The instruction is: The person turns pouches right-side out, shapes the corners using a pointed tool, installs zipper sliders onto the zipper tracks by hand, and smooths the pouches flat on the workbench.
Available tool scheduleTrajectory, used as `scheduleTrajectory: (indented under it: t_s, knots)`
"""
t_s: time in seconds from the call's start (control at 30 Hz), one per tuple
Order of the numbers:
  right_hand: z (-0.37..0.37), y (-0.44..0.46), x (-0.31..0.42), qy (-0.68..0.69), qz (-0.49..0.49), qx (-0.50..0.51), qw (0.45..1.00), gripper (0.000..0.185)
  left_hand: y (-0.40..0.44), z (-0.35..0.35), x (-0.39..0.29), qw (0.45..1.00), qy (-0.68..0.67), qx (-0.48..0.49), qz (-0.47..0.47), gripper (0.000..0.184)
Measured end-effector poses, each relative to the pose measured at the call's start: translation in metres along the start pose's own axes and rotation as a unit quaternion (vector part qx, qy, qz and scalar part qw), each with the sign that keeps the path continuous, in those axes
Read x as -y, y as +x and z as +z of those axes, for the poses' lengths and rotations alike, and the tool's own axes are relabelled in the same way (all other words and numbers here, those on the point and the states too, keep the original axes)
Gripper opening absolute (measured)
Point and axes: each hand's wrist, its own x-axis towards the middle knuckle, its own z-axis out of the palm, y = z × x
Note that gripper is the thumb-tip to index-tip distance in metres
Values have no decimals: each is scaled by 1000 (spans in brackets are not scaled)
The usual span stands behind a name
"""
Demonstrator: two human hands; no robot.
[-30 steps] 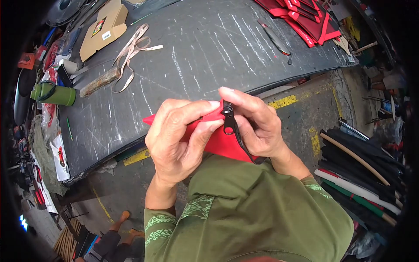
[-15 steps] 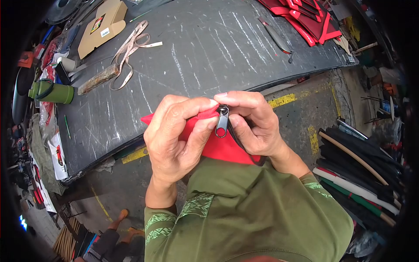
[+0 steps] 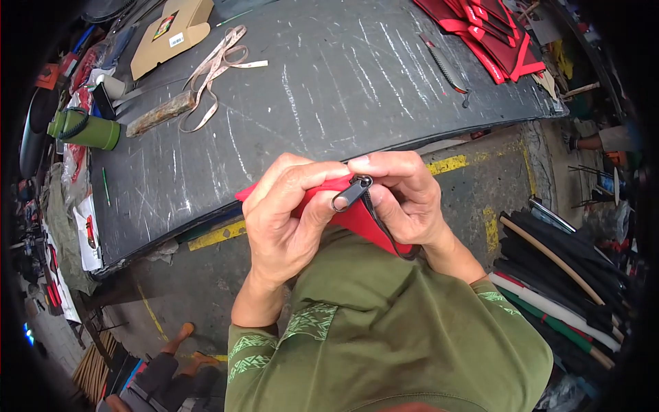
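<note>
Head view, only one: left hand (image 3: 285, 220) has thumb and forefinger pinching the top edge of a red fabric piece (image 3: 374, 235), other fingers curled behind; right hand (image 3: 405, 199) pinches the black zipper (image 3: 379, 224) along the other side, forefinger tip next to the left forefinger, thumb below. Dark pull tab (image 3: 351, 195) slants down from the slider, its ring end over the left thumb tip; the exact contact there can't be told. Red piece is held up between both hands, in front of the green shirt (image 3: 405, 309), just past the near edge of the dark tabletop (image 3: 261, 137) as seen. On that tabletop, left side: green flask (image 3: 89, 130), rough brownish bar (image 3: 161, 113) with a tape measure (image 3: 218, 69) looped beside its end, opened cardboard box (image 3: 171, 42) farther back, green pen (image 3: 106, 185) near the left edge. Right side: cutter (image 3: 445, 65), then red-and-black pouches (image 3: 504, 44) piled at the far corner. Floor right: stacked rolls (image 3: 556, 312), black, white, green. Lower left, another person's legs (image 3: 171, 367), partly cut off.
</note>
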Motion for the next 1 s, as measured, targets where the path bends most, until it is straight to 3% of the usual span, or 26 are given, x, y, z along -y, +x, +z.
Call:
scheduleTrajectory:
  t_s: [0.3,0.57,0.7,0.83,1.0]
  knots:
    - [-7,4,9,-116,-65,64,989,31,9,-11,-15,992,97,23,76,23]
    - [-2,6,14,-109,-27,53,992,30,6,-13,-20,990,124,5,73,24]
    - [-2,5,13,-141,-48,59,987,28,8,-15,-23,992,113,38,49,21]
    - [7,-4,2,-46,-43,-7,998,29,5,-9,-20,998,56,23,34,18]
    - [9,-5,-1,-63,-57,-12,996,26,3,-6,-16,999,35,16,29,17]
